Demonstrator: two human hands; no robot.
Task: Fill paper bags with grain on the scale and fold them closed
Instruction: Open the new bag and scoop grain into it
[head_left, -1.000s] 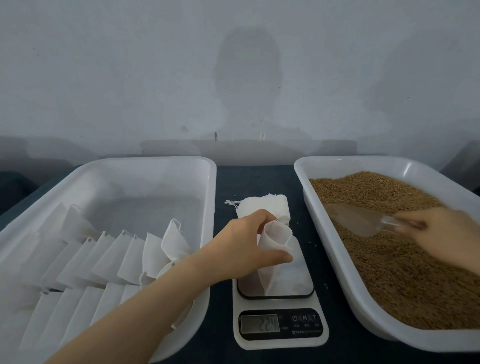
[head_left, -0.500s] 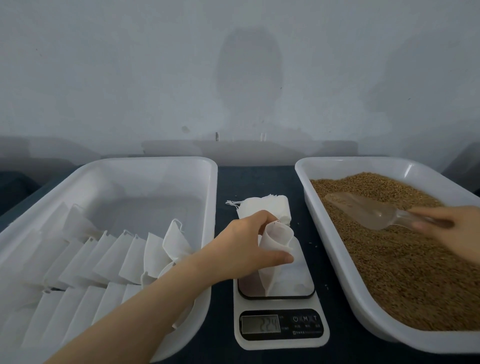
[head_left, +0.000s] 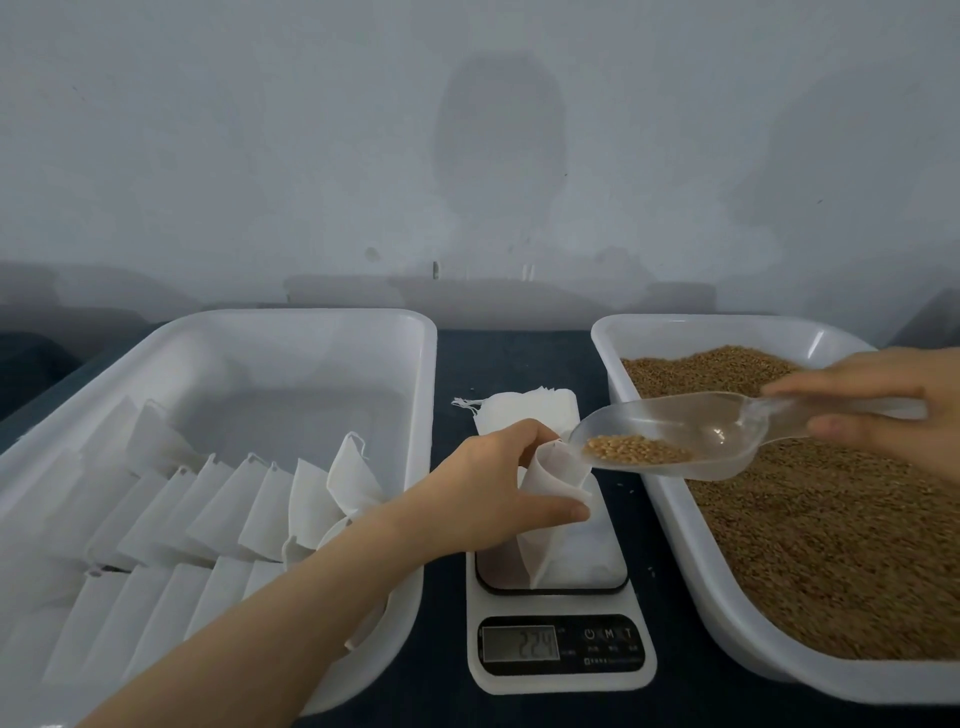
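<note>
The right hand is gripping the scoop, newly loaded with grain, over the scale, where the left hand is pinching the paper bag open for pouring.

White paper bag, white scale with black panel, white bags in white tray, golden-brown grain in second white tray, clear scoop, dark blue table, pale grey wall.

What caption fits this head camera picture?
Left hand holds a paper bag open on the scale; right hand holds a scoop of grain at its mouth.
</note>
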